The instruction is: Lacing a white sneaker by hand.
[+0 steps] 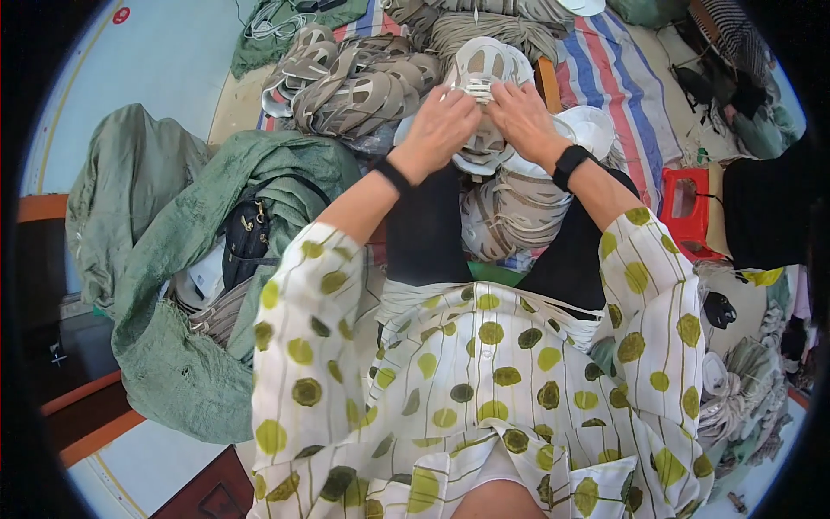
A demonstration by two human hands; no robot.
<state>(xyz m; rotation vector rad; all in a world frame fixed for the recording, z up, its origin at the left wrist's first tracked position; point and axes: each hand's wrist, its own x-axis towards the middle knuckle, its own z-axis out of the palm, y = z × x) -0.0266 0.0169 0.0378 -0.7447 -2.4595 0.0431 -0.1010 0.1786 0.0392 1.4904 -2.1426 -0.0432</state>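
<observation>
While the left hand [441, 123], curled nearly closed, pinches the white laces [478, 87] of a beige-and-white sneaker upper [486, 62] from the left, the right hand [524, 123], equally curled, pinches them from the right; that upper is between twelve and one o'clock, beyond the lap; stacked taupe sneaker uppers [363, 97] lie at eleven; a black zippered bag [245, 240] rests amid green woven cloth [177, 381] at nine; a red plastic stool [694, 233] is between two and three

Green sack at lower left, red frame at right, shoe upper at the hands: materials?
Green sack: matte woven fabric, coarse weave, soft folds; fibre unclear.
Red frame: likely moulded plastic, smooth and slightly glossy.
Shoe upper: probably matte tan textile with smoother pale overlays, perhaps synthetic leather.
</observation>
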